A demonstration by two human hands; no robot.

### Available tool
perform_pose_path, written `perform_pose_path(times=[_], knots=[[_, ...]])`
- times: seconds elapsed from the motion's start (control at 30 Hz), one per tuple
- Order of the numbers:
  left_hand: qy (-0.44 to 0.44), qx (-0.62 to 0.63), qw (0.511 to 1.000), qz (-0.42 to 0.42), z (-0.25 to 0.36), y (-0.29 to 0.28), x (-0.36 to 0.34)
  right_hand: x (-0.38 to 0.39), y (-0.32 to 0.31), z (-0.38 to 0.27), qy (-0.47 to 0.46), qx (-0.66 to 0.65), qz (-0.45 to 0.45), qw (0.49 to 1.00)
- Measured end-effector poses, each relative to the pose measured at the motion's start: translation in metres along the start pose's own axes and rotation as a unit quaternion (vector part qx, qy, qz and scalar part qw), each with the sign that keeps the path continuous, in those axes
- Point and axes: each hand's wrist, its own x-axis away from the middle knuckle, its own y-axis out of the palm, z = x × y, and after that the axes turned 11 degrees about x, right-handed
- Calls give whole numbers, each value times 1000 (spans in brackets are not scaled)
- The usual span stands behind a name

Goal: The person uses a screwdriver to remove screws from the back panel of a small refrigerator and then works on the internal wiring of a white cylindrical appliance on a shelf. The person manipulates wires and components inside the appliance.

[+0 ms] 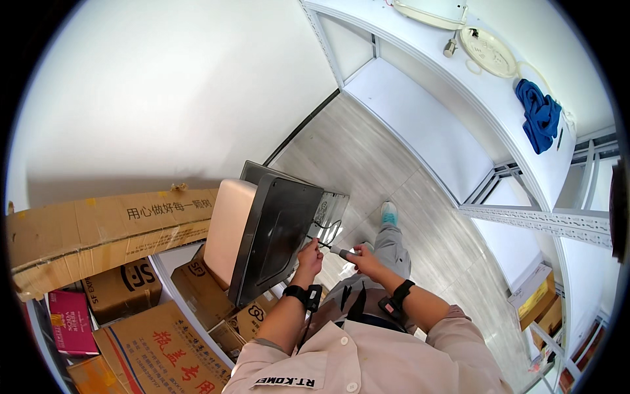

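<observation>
Two grips, just right of the dark-fronted case (281,230): my left hand (310,257) pinches a thin dark cord (323,244); my right hand (363,259) clasps a grey cylinder (340,252).

From here I see the left hand (310,258) pinching a black cable (324,245) and the right hand (362,258) gripping a grey cylindrical piece (340,252) between them. Just left of the hands I have a dark-fronted beige appliance (272,230), with cardboard boxes (147,348) farther left. Well ahead and rightward of the hands, a blue cloth (539,117) lies on a white worktop (489,95).
</observation>
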Motion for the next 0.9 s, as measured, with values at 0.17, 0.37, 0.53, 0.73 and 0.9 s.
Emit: perform_pose_path(times=[0.17,0.37,0.53,0.73,0.9], knots=[[38,-5,997,70,-10,14,1,-10,5,27,-137,12,81,987],[23,-25,997,63,-5,16,7,2,-17,-1,9,-117,-71,990],[-31,16,999,-7,3,11,14,-1,-13,-1,55,-140,-83,985],[4,-4,1000,-2,-3,8,10,-16,6,29,-86,-6,38,996],[42,2,998,38,-11,8,4,-14,1,25,-72,-77,42,994]])
